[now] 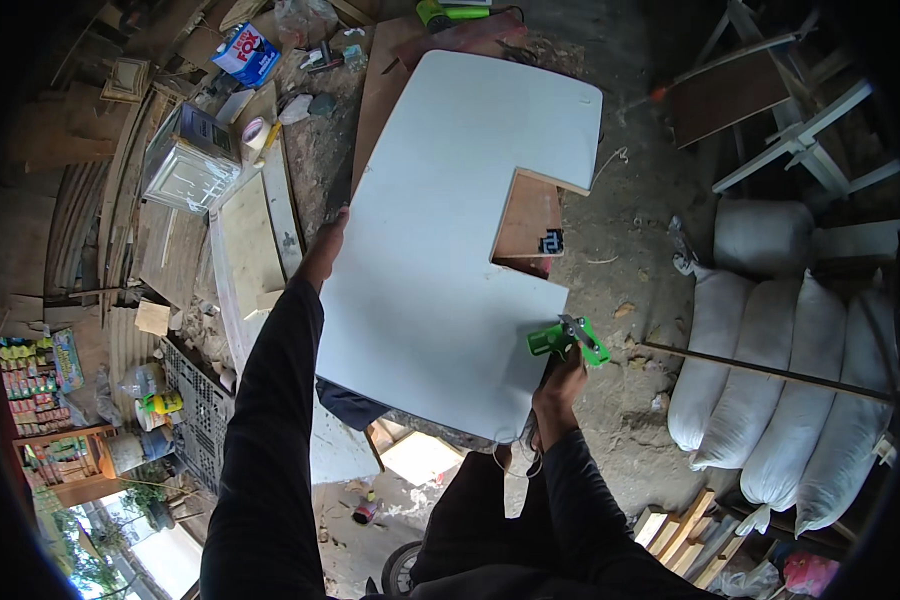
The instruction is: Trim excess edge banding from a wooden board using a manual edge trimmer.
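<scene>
A large white board [430, 200] lies in front of me, with a square notch in its right side that shows bare wood [530, 210] and a small dark patterned piece [551, 241] beneath. My left hand [328, 245] grips the board's left edge. In my right hand [560, 385] is a green handheld power tool [550, 340] with a metal fitting, held over the board's lower right corner. A cord loops down below that hand.
Wood scraps [240, 225], a blue tin [242, 55] and a black crate [190, 420] are at the left. At the right lie several white sacks [720, 360], a long stick [770, 372], white wooden frames [800, 140] and stacked lumber [680, 530].
</scene>
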The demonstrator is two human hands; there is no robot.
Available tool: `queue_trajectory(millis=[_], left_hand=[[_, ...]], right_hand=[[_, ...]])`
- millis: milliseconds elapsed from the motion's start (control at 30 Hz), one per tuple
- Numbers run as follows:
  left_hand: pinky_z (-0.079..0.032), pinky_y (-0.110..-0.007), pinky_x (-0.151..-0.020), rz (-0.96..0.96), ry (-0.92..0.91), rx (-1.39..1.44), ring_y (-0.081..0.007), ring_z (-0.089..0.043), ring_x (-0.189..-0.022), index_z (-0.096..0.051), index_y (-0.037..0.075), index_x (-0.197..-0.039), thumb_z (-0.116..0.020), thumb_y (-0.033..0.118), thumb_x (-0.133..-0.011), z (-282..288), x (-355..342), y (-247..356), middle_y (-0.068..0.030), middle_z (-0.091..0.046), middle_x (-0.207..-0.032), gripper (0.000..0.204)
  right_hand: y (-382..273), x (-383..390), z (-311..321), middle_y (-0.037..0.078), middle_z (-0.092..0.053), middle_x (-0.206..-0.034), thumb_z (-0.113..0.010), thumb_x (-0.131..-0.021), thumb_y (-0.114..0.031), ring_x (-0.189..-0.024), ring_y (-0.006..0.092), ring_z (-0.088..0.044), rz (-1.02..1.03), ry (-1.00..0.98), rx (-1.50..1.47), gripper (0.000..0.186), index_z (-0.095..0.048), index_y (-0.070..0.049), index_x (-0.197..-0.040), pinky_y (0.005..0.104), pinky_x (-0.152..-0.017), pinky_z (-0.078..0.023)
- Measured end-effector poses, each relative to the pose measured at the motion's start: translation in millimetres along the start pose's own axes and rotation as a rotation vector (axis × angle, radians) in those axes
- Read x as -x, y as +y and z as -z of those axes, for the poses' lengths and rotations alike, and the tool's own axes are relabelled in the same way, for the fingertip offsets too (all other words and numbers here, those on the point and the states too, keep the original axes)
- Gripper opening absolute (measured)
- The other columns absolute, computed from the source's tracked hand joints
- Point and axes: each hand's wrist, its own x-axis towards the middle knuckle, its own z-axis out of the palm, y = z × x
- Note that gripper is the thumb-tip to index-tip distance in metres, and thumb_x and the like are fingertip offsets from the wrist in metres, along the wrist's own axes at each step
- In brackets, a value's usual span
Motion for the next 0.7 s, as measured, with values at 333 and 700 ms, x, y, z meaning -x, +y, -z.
queue_trajectory(millis=[333,700], left_hand=[[-0.051,-0.046,-0.077,-0.232,0.248,0.016,-0.041,-0.068,-0.081,-0.071,-0.005,-0.101,-0.056,0.057,-0.102,24.1,178.5,19.7,-0.0239,-0.072,-0.086,0.063],[-0.045,-0.039,-0.076,0.371,0.78,0.829,-0.0216,-0.053,-0.083,-0.062,-0.005,-0.095,-0.063,0.039,-0.102,-123.7,397.3,-22.9,-0.0093,-0.059,-0.083,0.045]], right_hand=[[-105.6,-0.9,22.8,0.009,-0.067,-0.113,-0.047,-0.106,-0.032,-0.1,0.0219,-0.066,0.07,-0.211,0.217,0.037,-0.066,-0.006,-0.126,0.036,-0.087,-0.054],[-140.6,-220.1,-138.1,0.018,-0.061,-0.135,-0.054,-0.107,-0.018,-0.121,0.0329,-0.062,0.731,-1.047,1.003,0.029,-0.063,-0.005,-0.131,0.0406,-0.102,-0.052]])
